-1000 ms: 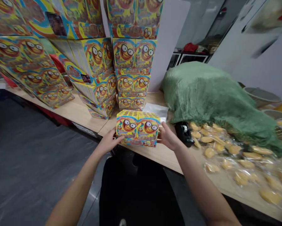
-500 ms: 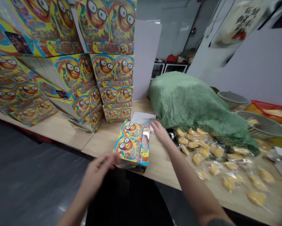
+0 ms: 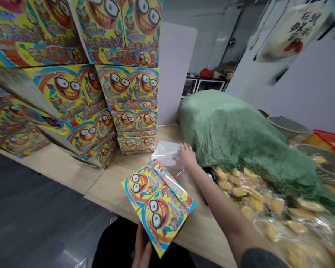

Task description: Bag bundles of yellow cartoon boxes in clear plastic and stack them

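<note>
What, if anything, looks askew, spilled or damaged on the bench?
Nothing looks plainly spilled or damaged. The nearest yellow box is crooked to the bench edge, the left hand touching it. Wrapped pieces lie scattered by the green cover.

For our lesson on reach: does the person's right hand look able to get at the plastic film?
Probably yes: the right hand is at the right edge of the plastic film, and the yellow box leaves that side free.

Upper garment: dark grey cloth sleeve, plain surface, curved hem near the right elbow. Lower garment: plain black cloth trousers. Right forearm: uncovered. Left hand and right hand: ungloved.
</note>
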A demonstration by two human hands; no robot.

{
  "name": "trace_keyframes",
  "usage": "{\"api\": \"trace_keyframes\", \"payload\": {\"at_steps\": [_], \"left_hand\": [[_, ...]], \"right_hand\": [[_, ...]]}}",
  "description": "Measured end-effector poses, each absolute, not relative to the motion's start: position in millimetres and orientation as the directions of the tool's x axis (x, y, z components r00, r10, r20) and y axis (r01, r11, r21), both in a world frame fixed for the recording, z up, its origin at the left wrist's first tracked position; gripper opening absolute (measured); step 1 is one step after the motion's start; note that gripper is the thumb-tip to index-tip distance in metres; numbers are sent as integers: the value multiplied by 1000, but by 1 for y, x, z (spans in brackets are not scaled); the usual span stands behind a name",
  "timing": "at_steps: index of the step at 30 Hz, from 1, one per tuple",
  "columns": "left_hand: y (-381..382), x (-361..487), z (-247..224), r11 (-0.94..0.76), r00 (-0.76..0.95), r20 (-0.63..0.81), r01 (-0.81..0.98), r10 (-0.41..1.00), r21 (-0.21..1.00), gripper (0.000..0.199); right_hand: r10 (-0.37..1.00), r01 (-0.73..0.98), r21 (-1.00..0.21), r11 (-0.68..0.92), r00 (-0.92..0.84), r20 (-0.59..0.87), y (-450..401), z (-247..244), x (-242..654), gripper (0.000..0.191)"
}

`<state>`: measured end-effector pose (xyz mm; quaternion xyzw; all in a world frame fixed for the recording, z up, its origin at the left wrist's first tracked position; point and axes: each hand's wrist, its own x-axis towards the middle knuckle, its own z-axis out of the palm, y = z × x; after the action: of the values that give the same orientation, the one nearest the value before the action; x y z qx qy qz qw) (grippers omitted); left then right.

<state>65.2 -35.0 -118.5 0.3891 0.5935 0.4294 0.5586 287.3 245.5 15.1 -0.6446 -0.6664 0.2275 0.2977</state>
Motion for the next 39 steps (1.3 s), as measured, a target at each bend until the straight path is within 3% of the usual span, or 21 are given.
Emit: {"api": "trace_keyframes", "payload": {"at_steps": [3, 8, 11, 13, 15, 18, 20, 22, 24, 27, 31, 35, 39], "left_hand": [[-41, 69, -122, 278, -20, -281, -98, 959, 956, 79], [-34, 74, -95, 285, 155, -266, -121, 951, 951, 83], [-24, 55, -59, 297, 318, -287, 17, 904, 955, 66], [-12, 30, -22, 257, 389, -328, 224, 861, 940, 36], [2, 0, 25, 147, 209, -220, 317, 953, 937, 34], [18, -40, 101, -65, -141, 99, 227, 985, 972, 56], [21, -58, 143, -257, -203, 279, 125, 939, 958, 75], [17, -68, 168, -192, -63, 191, -20, 980, 981, 84], [5, -72, 172, 39, 107, -26, -121, 994, 992, 86], [-24, -74, 149, 217, 109, -199, -194, 974, 957, 75], [-74, -81, 106, 123, -47, -152, -384, 987, 915, 65], [-109, -90, 84, 169, -79, -220, -416, 972, 894, 75], [-108, -84, 79, 59, -331, -174, -329, 927, 942, 45]], "right_hand": [[986, 871, -477, 116, -43, 162, 273, 9, 286, 19], [961, 875, -469, 118, 18, 276, 295, 43, 292, 28], [915, 869, -478, 132, 79, 396, 292, 91, 301, 35], [852, 827, -485, 284, 15, 523, 273, 126, 302, 32], [727, 730, -433, 528, -126, 675, 239, 156, 293, 26], [479, 588, -197, 784, -371, 796, 168, 186, 266, 22], [278, 497, 37, 867, -545, 791, 118, 192, 242, 23], [69, 372, 267, 889, -686, 724, 73, 186, 218, 21], [-86, 252, 402, 880, -749, 657, 35, 170, 197, 20], [-111, 161, 365, 917, -775, 622, -5, 133, 177, 19], [22, 185, 182, 966, -756, 654, -29, 88, 168, 25], [118, 286, 97, 953, -647, 753, -34, 64, 168, 36], [201, 281, -15, 960, -647, 735, -36, 47, 163, 44]]}}
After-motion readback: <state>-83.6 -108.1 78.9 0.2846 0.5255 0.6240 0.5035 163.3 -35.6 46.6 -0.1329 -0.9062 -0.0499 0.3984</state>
